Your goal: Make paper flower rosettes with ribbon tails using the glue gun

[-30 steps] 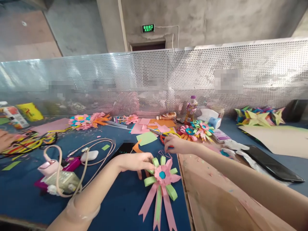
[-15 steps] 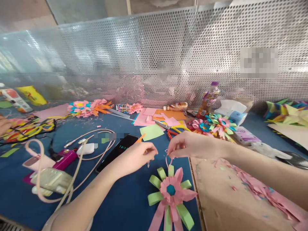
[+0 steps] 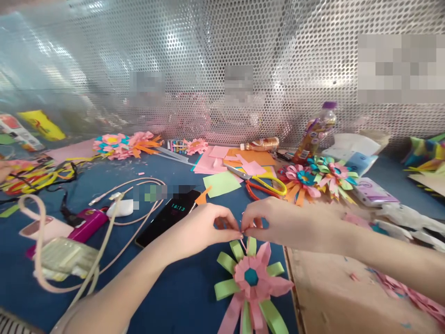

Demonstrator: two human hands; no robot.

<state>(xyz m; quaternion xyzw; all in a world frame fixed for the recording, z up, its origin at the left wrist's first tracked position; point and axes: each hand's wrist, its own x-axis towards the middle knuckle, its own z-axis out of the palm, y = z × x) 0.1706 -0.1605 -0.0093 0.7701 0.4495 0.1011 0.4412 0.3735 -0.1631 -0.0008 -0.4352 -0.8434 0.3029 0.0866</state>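
here, our left hand point(image 3: 205, 223) and right hand point(image 3: 274, 223) pinch the thin pink string point(image 3: 244, 244) together, perhaps for control, as the worktop point(image 3: 174, 287) supports the paper flower point(image 3: 251, 277).

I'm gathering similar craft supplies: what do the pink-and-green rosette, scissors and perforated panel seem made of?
Pink-and-green rosette: likely matte paper, from its crisp folds and flat cut strips.
Scissors: probably steel blades, metallic grey; handles likely plastic, smooth red and yellow.
Perforated panel: probably metal, from its silvery glare and regular holes; coated plastic remains possible.
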